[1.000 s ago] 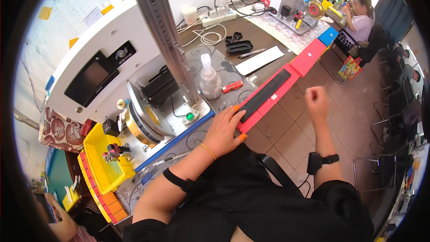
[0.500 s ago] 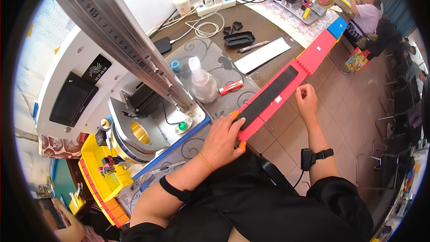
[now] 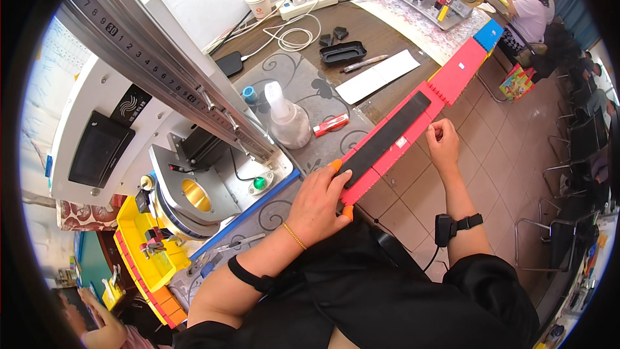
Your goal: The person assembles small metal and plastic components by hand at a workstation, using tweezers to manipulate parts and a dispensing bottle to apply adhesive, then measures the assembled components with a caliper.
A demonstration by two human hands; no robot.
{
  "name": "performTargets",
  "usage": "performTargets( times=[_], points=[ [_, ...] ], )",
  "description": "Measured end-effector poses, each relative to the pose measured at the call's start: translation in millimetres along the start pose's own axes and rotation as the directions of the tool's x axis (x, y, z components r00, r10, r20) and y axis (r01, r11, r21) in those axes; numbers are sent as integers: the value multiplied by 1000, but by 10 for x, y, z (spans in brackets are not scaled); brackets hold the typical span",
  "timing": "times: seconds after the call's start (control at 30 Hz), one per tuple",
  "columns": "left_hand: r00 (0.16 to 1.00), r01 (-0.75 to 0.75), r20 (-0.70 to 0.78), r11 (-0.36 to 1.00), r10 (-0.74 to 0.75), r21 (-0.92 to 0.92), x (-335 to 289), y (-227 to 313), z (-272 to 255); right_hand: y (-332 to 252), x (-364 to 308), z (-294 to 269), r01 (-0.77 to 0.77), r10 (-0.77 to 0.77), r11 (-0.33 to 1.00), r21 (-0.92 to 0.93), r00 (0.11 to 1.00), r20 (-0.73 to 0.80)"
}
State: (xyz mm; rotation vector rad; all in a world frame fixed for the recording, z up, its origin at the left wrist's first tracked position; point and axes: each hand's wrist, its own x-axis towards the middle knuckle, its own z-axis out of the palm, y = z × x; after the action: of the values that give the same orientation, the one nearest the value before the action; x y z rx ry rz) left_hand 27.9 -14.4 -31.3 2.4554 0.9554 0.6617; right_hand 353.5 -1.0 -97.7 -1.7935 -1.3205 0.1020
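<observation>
A long red plastic board [image 3: 387, 163] runs from my waist toward the upper right, and a black strip [image 3: 387, 141] lies along its middle. My left hand [image 3: 316, 199] is closed round the near end of the board, one fingertip touching the black strip. Orange finger covers show on two of its digits. To the right of the board, apart from it, my right hand [image 3: 443, 145] is held up with fingers curled into a pinch; what they hold, if anything, is hidden. A wrist strap with a small black device [image 3: 445, 229] sits on my right forearm.
A white machine with a ruled metal column [image 3: 174, 71] stands at left, a yellow bin [image 3: 139, 236] below it. The table holds a clear bottle [image 3: 287, 123], a red lighter [image 3: 330, 125], a black tray [image 3: 342, 53], white paper [image 3: 381, 77] and cables. Another person [image 3: 529, 10] sits far right.
The view has shifted slightly, so the machine and table things sit a little further left. Both hands keep nearly the same place and pose.
</observation>
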Motion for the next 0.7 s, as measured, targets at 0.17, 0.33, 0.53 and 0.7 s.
performTargets(
  times=[0.17,0.33,0.53,0.7],
  points=[
    [1000,-4,-29,1000,5,28,-8,7,21,0,-21,13,-13,15,999,-35,997,71],
    [1000,4,-22,1000,-3,25,9,45,0,91,-30,-17,-20,21,1000,-7,997,77],
    [999,-2,-49,1000,4,26,23,-27,15,-260,-288,-165,-53,50,997,49,997,58],
    [999,12,-51,1000,-11,24,11,-34,12,-654,-503,-124,-121,65,977,174,951,301]
  ],
)
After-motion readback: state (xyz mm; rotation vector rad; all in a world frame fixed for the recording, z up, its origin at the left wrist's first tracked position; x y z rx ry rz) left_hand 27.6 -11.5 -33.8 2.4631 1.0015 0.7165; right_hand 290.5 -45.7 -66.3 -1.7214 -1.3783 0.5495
